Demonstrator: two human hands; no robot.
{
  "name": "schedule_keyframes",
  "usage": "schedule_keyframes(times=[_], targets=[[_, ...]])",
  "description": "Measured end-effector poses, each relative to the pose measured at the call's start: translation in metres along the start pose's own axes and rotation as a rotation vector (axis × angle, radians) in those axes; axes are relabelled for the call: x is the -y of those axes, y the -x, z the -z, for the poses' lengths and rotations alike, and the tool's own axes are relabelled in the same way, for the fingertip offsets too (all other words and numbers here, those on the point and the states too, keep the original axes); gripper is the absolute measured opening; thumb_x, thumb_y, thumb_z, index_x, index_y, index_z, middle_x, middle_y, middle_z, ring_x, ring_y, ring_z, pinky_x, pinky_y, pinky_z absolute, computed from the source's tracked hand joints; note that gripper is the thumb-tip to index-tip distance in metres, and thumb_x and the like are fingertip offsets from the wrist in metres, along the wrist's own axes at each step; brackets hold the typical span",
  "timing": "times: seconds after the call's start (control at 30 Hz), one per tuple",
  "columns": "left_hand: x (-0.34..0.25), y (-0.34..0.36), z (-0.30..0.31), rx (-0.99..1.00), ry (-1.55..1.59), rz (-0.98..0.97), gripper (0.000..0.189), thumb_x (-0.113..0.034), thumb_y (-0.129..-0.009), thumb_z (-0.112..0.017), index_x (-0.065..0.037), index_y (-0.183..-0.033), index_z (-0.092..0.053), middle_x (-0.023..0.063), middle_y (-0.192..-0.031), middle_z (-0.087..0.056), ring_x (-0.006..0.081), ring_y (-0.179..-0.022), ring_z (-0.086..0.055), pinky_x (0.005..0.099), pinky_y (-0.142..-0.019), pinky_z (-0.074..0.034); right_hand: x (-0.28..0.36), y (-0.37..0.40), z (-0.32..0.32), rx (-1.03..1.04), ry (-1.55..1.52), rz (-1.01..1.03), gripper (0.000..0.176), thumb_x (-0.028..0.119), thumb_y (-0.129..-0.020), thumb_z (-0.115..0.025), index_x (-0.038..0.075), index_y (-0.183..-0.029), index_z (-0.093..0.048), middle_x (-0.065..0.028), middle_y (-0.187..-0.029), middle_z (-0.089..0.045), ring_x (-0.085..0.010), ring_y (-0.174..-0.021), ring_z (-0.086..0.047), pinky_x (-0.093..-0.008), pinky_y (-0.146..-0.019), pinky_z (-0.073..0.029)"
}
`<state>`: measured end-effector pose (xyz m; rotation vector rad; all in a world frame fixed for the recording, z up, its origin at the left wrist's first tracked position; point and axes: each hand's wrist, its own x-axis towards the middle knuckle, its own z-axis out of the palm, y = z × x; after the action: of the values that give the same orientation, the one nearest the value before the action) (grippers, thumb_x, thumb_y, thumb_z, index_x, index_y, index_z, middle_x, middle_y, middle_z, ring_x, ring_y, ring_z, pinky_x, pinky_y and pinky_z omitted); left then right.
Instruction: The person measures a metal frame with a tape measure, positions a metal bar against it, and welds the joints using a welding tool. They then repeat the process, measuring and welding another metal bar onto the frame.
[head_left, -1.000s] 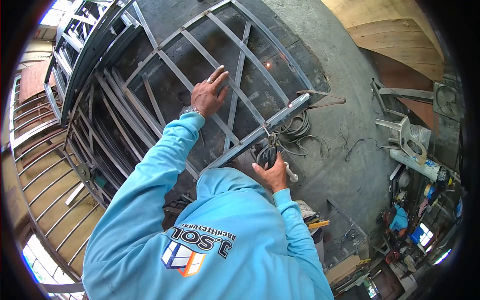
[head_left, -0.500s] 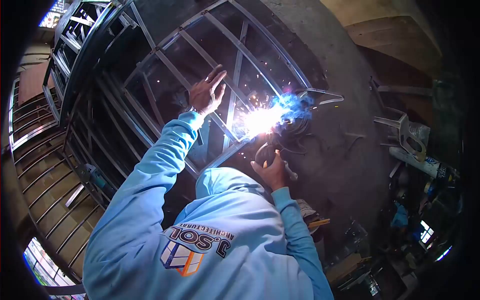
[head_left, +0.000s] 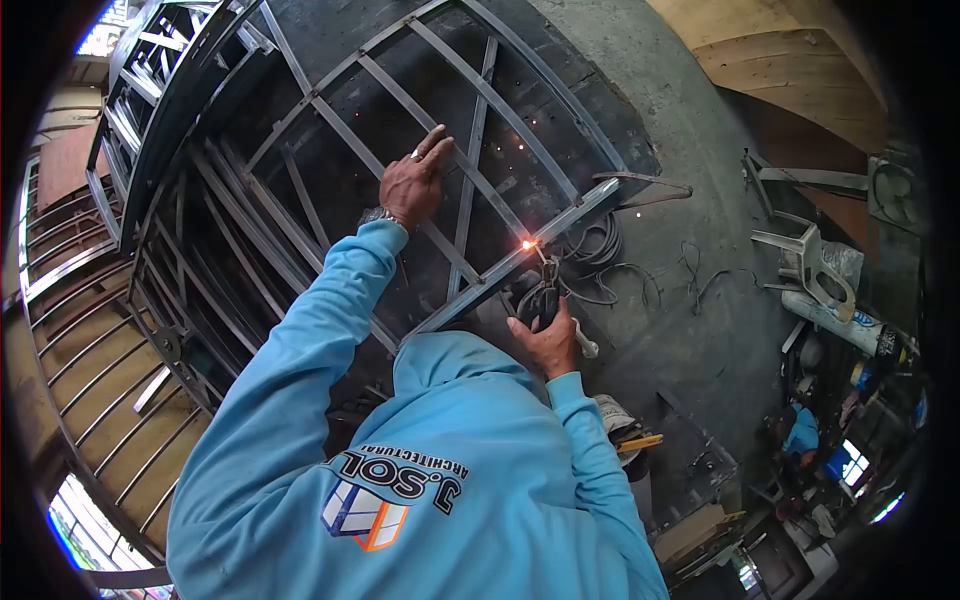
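Observation:
My right hand [head_left: 550,345] is wrapped round a dark welding electrode holder [head_left: 543,305]. Its tip is at a small glowing orange spot [head_left: 528,244] on the lower rail of a grey metal frame [head_left: 560,222], where a slanting bar meets the rail. My left hand [head_left: 412,188] lies palm down over the frame's bars, fingers stretched out, with a ring and a wristwatch showing. Nothing shows in its grasp. Both sleeves and the front of my light blue hooded top are in view.
More metal bars [head_left: 225,200] lie at the left, near a curved railing [head_left: 110,350]. Coiled cable [head_left: 597,240] is on the floor beyond my right hand. A bucket [head_left: 618,425] stands by my right sleeve. A cylinder [head_left: 835,322] and metal parts lie at the right.
The bright white-blue arc, smoke and most sparks have gone, leaving a small orange glow. The scene looks brighter. Both hands are in nearly the same places.

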<state>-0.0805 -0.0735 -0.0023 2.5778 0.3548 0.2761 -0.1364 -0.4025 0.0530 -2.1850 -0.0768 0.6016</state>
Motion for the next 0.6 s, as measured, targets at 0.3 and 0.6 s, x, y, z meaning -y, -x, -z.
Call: schedule_keyframes(times=[0.3, 0.6], targets=[[-0.002, 0.001, 0.000, -0.023, -0.006, -0.006, 0.041, -0.016, -0.095, -0.055, -0.023, -0.134, -0.062, -0.0061, -0.151, -0.050, 0.0284, -0.092, -0.069, 0.0417, -0.084, -0.052, -0.001, -0.003, -0.001, 0.019, 0.031, -0.023, 0.062, 0.037, -0.066, -0.089, -0.002, -0.103, -0.058, -0.0196, -0.087, -0.070, -0.0369, -0.081, -0.070, -0.0434, -0.074, -0.055], [0.011, 0.001, -0.009, -0.018, -0.003, -0.056, 0.045, -0.015, -0.094, -0.055, -0.023, -0.138, -0.056, -0.0046, -0.151, -0.050, 0.0269, -0.100, -0.070, 0.0416, -0.080, -0.053, 0.004, -0.004, -0.002, 0.057, 0.105, -0.098, 0.091, 0.035, -0.066, -0.089, -0.019, -0.128, -0.050, -0.0255, -0.102, -0.071, -0.0313, -0.095, -0.072, -0.0397, -0.080, -0.057]])
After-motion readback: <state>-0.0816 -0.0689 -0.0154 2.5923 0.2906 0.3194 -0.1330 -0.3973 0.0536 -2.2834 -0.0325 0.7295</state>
